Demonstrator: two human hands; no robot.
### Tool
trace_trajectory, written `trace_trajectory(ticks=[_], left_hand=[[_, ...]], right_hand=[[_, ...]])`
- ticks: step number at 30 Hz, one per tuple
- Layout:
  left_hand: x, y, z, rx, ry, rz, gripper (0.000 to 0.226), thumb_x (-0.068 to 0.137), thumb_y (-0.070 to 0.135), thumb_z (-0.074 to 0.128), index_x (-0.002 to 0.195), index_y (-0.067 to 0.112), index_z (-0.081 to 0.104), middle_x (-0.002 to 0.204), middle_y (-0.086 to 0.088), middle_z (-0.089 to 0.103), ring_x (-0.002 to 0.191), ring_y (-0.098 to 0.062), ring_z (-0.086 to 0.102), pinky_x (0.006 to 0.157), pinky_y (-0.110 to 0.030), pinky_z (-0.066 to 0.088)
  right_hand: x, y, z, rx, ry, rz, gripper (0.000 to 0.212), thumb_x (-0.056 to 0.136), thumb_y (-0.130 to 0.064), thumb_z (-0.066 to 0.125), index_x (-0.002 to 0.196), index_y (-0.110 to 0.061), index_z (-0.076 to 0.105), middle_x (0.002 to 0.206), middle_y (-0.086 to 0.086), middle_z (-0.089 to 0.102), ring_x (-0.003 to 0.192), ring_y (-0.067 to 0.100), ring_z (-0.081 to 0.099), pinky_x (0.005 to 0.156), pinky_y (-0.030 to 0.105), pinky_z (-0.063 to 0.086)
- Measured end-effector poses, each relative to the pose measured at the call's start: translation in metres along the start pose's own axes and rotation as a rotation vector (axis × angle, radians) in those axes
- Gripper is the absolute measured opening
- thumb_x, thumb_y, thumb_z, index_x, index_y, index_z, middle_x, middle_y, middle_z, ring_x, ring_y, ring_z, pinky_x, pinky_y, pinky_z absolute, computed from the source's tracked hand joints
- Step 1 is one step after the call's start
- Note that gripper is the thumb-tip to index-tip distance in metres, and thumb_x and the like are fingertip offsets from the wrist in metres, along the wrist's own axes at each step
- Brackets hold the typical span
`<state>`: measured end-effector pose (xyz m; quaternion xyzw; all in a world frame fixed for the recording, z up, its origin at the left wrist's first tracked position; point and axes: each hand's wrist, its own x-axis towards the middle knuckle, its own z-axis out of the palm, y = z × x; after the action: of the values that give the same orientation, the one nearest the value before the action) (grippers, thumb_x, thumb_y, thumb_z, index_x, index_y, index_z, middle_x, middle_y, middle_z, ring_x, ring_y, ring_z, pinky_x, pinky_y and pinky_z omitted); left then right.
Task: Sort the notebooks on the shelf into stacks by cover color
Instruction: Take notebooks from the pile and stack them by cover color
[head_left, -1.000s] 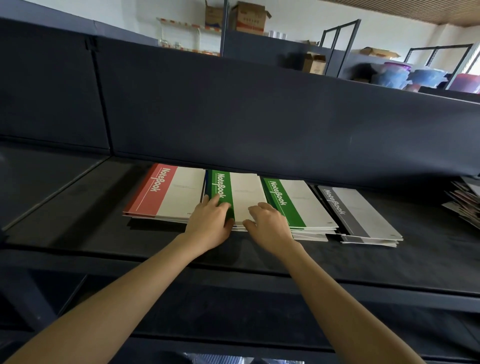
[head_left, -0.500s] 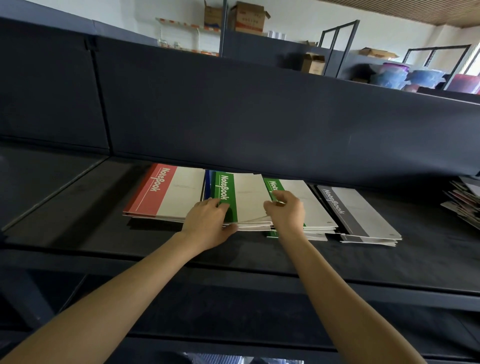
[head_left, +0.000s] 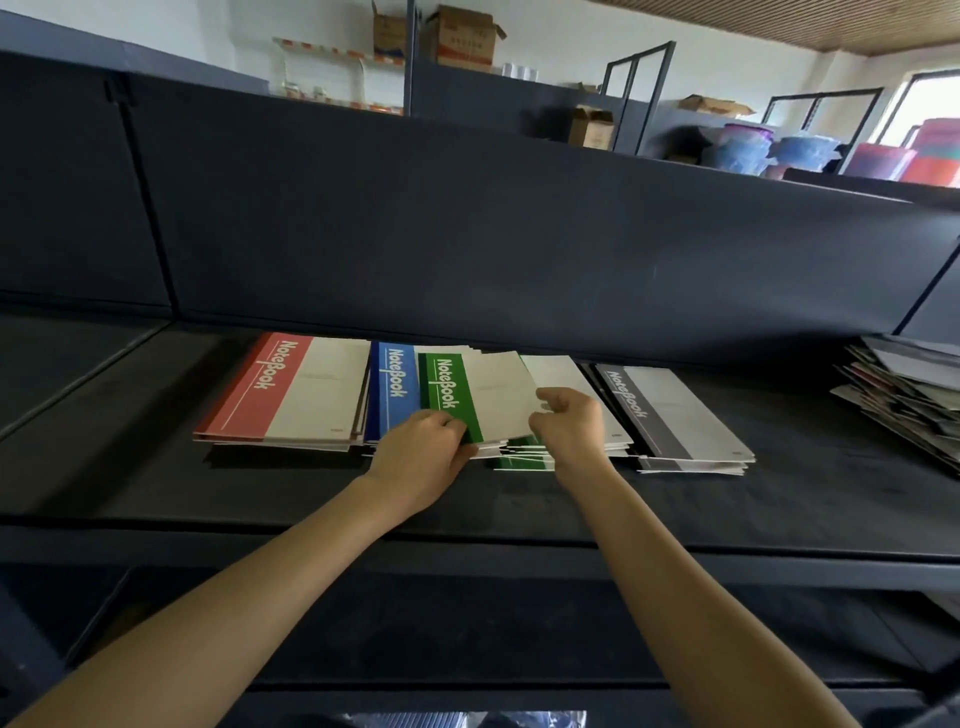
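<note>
Slid rightward, the green notebook (head_left: 470, 397) now bares a blue notebook (head_left: 397, 387). My left hand (head_left: 421, 460) grips the green cover's near edge; my right hand (head_left: 571, 428) pinches its right edge.

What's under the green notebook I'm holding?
Under the green notebook, a blue notebook peeks out at left and a green stack at right; what lies beneath its middle is covered.
</note>
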<state>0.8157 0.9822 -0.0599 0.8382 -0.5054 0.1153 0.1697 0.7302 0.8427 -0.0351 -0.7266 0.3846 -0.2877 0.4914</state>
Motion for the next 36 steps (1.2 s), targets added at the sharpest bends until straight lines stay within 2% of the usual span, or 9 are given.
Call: trace_trajectory(ticks=[2, 4, 8, 12, 16, 21, 27, 31, 36], left_hand=[[0.006, 0.01, 0.004, -0.097, 0.013, 0.024, 0.036, 0.098, 0.029, 0.047, 0.125, 0.007, 0.057, 0.123, -0.008, 0.057, 0.114, -0.021, 0.052, 0.091, -0.029, 0.043], [0.014, 0.021, 0.005, -0.172, 0.023, 0.059, 0.036, 0.096, 0.023, 0.052, 0.127, 0.006, 0.057, 0.127, -0.009, 0.056, 0.117, -0.023, 0.051, 0.096, -0.028, 0.04], [0.033, 0.044, 0.007, -0.212, 0.026, 0.136, 0.035, 0.095, 0.019, 0.054, 0.127, 0.006, 0.058, 0.13, -0.008, 0.054, 0.121, -0.022, 0.049, 0.101, -0.029, 0.036], [0.052, 0.068, 0.015, -0.152, -0.052, 0.106, 0.038, 0.098, 0.025, 0.046, 0.132, 0.011, 0.054, 0.139, -0.005, 0.049, 0.137, -0.018, 0.033, 0.108, -0.031, 0.031], [0.062, 0.078, 0.025, -0.071, -0.143, 0.042, 0.038, 0.1, 0.029, 0.041, 0.131, 0.012, 0.054, 0.141, -0.008, 0.047, 0.142, -0.02, 0.025, 0.109, -0.034, 0.03], [0.061, 0.077, 0.036, 0.091, -0.208, -0.027, 0.042, 0.099, 0.04, 0.038, 0.13, 0.016, 0.053, 0.131, -0.005, 0.051, 0.128, -0.023, 0.038, 0.104, -0.037, 0.03], [0.068, 0.085, 0.035, 0.114, -0.182, -0.087, 0.035, 0.098, 0.039, 0.038, 0.113, 0.014, 0.057, 0.119, -0.003, 0.057, 0.115, -0.022, 0.049, 0.098, -0.037, 0.033], [0.077, 0.107, 0.042, 0.046, -0.143, -0.031, 0.032, 0.097, 0.036, 0.04, 0.116, 0.019, 0.06, 0.12, 0.0, 0.057, 0.115, -0.02, 0.05, 0.097, -0.035, 0.038], [0.104, 0.16, 0.061, -0.004, -0.177, 0.002, 0.037, 0.096, 0.035, 0.044, 0.127, 0.019, 0.052, 0.132, -0.002, 0.048, 0.126, -0.022, 0.042, 0.1, -0.036, 0.037]], right_hand=[[0.004, 0.003, -0.011, 0.028, 0.028, -0.008, 0.047, 0.079, 0.014, 0.049, 0.122, -0.004, 0.059, 0.125, 0.013, 0.059, 0.113, 0.021, 0.056, 0.08, 0.024, 0.044], [0.008, 0.006, -0.024, 0.029, 0.065, -0.017, 0.047, 0.08, 0.014, 0.047, 0.122, -0.004, 0.06, 0.125, 0.011, 0.06, 0.114, 0.02, 0.056, 0.083, 0.023, 0.043], [0.019, 0.018, -0.053, -0.054, 0.131, -0.04, 0.049, 0.082, 0.013, 0.044, 0.125, -0.006, 0.059, 0.127, 0.008, 0.06, 0.114, 0.023, 0.056, 0.092, 0.027, 0.046], [0.033, 0.027, -0.074, -0.262, 0.078, -0.107, 0.043, 0.088, 0.009, 0.044, 0.126, -0.005, 0.058, 0.128, 0.012, 0.059, 0.117, 0.023, 0.055, 0.094, 0.025, 0.043], [0.045, 0.035, -0.078, -0.481, -0.023, -0.239, 0.036, 0.092, 0.001, 0.043, 0.123, -0.006, 0.06, 0.128, 0.011, 0.058, 0.114, 0.024, 0.056, 0.092, 0.026, 0.043], [0.049, 0.046, -0.075, -0.768, -0.238, -0.383, 0.03, 0.094, -0.01, 0.044, 0.115, -0.006, 0.066, 0.118, 0.011, 0.062, 0.108, 0.027, 0.056, 0.088, 0.028, 0.042], [0.052, 0.051, -0.075, -0.799, -0.284, -0.449, 0.022, 0.092, -0.011, 0.044, 0.095, -0.002, 0.064, 0.099, 0.012, 0.065, 0.096, 0.027, 0.057, 0.082, 0.033, 0.049], [0.058, 0.056, -0.096, -0.765, -0.261, -0.49, 0.034, 0.093, -0.018, 0.049, 0.125, -0.01, 0.057, 0.126, 0.009, 0.057, 0.12, 0.026, 0.048, 0.102, 0.041, 0.041], [0.071, 0.079, -0.145, -0.784, -0.202, -0.467, 0.03, 0.092, -0.02, 0.049, 0.119, -0.012, 0.059, 0.121, 0.009, 0.058, 0.118, 0.028, 0.047, 0.098, 0.041, 0.04]])
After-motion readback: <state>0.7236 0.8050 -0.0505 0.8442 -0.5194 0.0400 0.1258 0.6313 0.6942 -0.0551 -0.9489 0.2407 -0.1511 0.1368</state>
